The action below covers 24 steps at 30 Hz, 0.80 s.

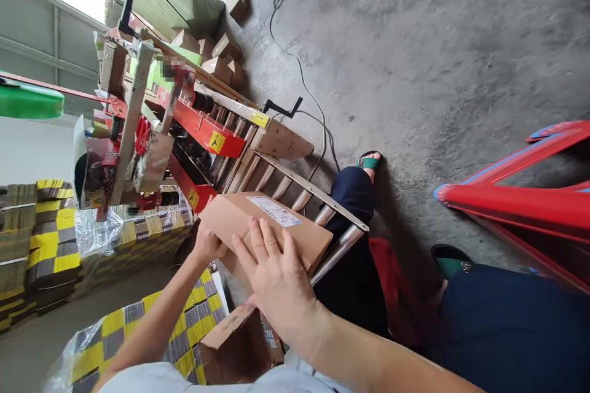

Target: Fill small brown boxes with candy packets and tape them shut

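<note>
A closed brown cardboard box (271, 230) lies on the metal rollers (276, 187) of a red-framed box-sealing machine (203, 129), at the near end of the roller bed, with a white printed label (274, 210) on its upper face. The right hand (276, 279) rests flat on the near part of the box, fingers spread and stretched along the top, palm down, gripping nothing. The left hand (207, 244) is at the box's left end, curled against the edge; how far its fingers wrap around the cardboard cannot be told, since the box hides them.

Just below the hands stands another brown carton (235, 344), its flap partly open. To the left lie bundles of flat yellow-and-grey cartons (50, 239) wrapped in clear film, and a further such bundle (138, 331) sits under the left forearm. Beyond the machine, small brown boxes (221, 58) are heaped on the concrete floor (437, 61), and a black cable (302, 80) runs across it (from somewhere near the top of the view). The person's legs are in dark blue trousers (354, 196), with a green sandal (369, 163) on the far foot. A red plastic stool (520, 202) stands at the right.
</note>
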{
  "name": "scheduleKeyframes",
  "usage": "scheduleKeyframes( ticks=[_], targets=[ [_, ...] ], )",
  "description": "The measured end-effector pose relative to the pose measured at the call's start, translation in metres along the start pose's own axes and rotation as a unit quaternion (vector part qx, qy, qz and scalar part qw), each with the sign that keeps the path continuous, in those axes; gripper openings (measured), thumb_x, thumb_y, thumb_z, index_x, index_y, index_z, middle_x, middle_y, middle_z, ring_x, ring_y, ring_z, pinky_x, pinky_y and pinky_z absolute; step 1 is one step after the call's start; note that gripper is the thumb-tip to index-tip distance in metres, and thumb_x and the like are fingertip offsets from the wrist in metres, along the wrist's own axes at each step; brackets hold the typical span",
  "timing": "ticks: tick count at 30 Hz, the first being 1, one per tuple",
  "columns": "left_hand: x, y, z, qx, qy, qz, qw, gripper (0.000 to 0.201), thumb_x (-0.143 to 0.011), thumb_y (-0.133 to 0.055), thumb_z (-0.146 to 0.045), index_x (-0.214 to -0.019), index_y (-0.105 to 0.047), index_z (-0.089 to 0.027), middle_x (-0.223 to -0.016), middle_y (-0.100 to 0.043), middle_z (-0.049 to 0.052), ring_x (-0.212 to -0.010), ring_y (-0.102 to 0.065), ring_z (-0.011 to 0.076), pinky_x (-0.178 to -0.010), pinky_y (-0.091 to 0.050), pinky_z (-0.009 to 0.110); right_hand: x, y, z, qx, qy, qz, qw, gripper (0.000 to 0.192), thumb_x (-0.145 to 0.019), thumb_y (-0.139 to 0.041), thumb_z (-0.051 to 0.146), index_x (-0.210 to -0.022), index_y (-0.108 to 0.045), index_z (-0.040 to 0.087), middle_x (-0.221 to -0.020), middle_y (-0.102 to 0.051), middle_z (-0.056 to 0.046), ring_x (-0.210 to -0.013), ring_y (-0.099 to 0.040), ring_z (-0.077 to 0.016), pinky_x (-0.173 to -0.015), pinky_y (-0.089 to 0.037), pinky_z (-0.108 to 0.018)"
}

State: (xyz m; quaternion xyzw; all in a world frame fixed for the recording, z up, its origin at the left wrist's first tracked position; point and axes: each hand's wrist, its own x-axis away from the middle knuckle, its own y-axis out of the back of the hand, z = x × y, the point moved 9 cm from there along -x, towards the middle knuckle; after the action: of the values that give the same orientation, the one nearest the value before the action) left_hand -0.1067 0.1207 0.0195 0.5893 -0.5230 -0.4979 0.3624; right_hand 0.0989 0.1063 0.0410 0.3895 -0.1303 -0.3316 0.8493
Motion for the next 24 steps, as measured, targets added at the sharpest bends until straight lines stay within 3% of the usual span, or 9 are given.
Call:
scheduleKeyframes(
  ticks=[3,5,6,8,11,15,18,20,24],
  targets=[
    [0.012,0.025,-0.028,0.026,-0.002,-0.183,0.983,0.03,-0.092,-0.05,-0.042,-0.073,-0.061,-0.022,-0.08,-0.065,0.007,-0.089,-0.065,0.0242,-0.103,-0.046,0.05,0.004,0.013,-0.006,0.011,-0.014,-0.006,1.0,0.112,-0.07,-0.079,0.068,-0.159,-0.03,0.019,-0.162,-0.015,-0.028,-0.149,-0.028,-0.0425,-0.114,-0.035,-0.063],
    [0.026,0.036,-0.026,0.079,0.077,-0.311,0.944,0.029,-0.098,-0.042,-0.039,-0.102,-0.064,-0.02,-0.11,-0.066,0.01,-0.112,-0.061,0.024,-0.107,-0.043,0.047,0.004,0.013,-0.006,0.025,-0.022,0.007,0.999,0.115,-0.069,-0.073,0.077,-0.159,-0.029,0.02,-0.163,-0.013,-0.028,-0.15,-0.025,-0.0427,-0.114,-0.034,-0.063],
    [0.029,0.033,-0.022,0.115,0.114,-0.329,0.93,0.034,-0.099,-0.039,-0.041,-0.115,-0.061,-0.019,-0.118,-0.064,0.012,-0.116,-0.06,0.0235,-0.106,-0.045,0.044,0.002,0.009,-0.006,0.04,-0.027,0.015,0.999,0.118,-0.067,-0.073,0.079,-0.159,-0.029,0.02,-0.163,-0.011,-0.028,-0.151,-0.023,-0.0432,-0.114,-0.031,-0.064],
    [0.02,0.015,-0.015,0.159,0.171,-0.264,0.936,0.043,-0.099,-0.041,-0.048,-0.127,-0.056,-0.019,-0.123,-0.064,0.013,-0.113,-0.062,0.0236,-0.1,-0.048,0.04,-0.002,-0.001,-0.007,0.084,-0.037,0.026,0.995,0.12,-0.066,-0.074,0.079,-0.159,-0.027,0.02,-0.164,-0.006,-0.027,-0.152,-0.017,-0.0438,-0.115,-0.025,-0.068],
    [-0.001,-0.009,-0.007,0.125,0.226,-0.101,0.961,0.048,-0.092,-0.054,-0.053,-0.128,-0.059,-0.021,-0.121,-0.069,0.011,-0.106,-0.066,0.027,-0.095,-0.049,0.041,-0.011,-0.013,-0.008,0.141,-0.043,0.012,0.989,0.105,-0.077,-0.072,0.07,-0.158,-0.03,0.02,-0.164,-0.005,-0.026,-0.153,-0.016,-0.0425,-0.116,-0.024,-0.066],
    [-0.013,-0.009,-0.002,0.1,0.241,-0.049,0.964,0.043,-0.093,-0.055,-0.048,-0.125,-0.062,-0.02,-0.119,-0.071,0.011,-0.104,-0.067,0.0284,-0.09,-0.049,0.041,-0.006,-0.018,-0.007,0.174,-0.049,-0.033,0.983,0.102,-0.074,-0.072,0.073,-0.157,-0.035,0.026,-0.164,-0.012,-0.026,-0.152,-0.017,-0.0435,-0.116,-0.017,-0.067],
    [-0.013,-0.011,-0.003,0.11,0.241,-0.057,0.963,0.039,-0.093,-0.058,-0.046,-0.123,-0.063,-0.022,-0.118,-0.071,0.011,-0.105,-0.067,0.0282,-0.089,-0.05,0.04,0.012,-0.024,-0.008,0.204,-0.068,-0.057,0.975,0.118,-0.056,-0.078,0.081,-0.155,-0.038,0.031,-0.164,-0.016,-0.026,-0.151,-0.014,-0.0494,-0.113,-0.007,-0.074],
    [-0.011,-0.012,-0.003,0.133,0.234,-0.089,0.959,0.036,-0.091,-0.062,-0.045,-0.119,-0.065,-0.022,-0.114,-0.072,0.01,-0.103,-0.067,0.0271,-0.089,-0.05,0.039,0.023,-0.026,-0.004,0.222,-0.069,-0.071,0.97,0.108,-0.061,-0.078,0.076,-0.153,-0.041,0.033,-0.164,-0.018,-0.024,-0.15,-0.016,-0.0492,-0.113,-0.012,-0.071],
    [0.004,0.007,0.005,0.255,0.149,-0.284,0.912,0.031,-0.092,-0.06,-0.04,-0.115,-0.062,-0.019,-0.114,-0.068,0.01,-0.105,-0.064,0.0224,-0.096,-0.05,0.038,0.019,-0.022,0.004,0.251,-0.071,-0.09,0.961,0.095,-0.07,-0.077,0.064,-0.153,-0.043,0.033,-0.163,-0.023,-0.022,-0.148,-0.023,-0.0482,-0.112,-0.018,-0.067]
  ],
)
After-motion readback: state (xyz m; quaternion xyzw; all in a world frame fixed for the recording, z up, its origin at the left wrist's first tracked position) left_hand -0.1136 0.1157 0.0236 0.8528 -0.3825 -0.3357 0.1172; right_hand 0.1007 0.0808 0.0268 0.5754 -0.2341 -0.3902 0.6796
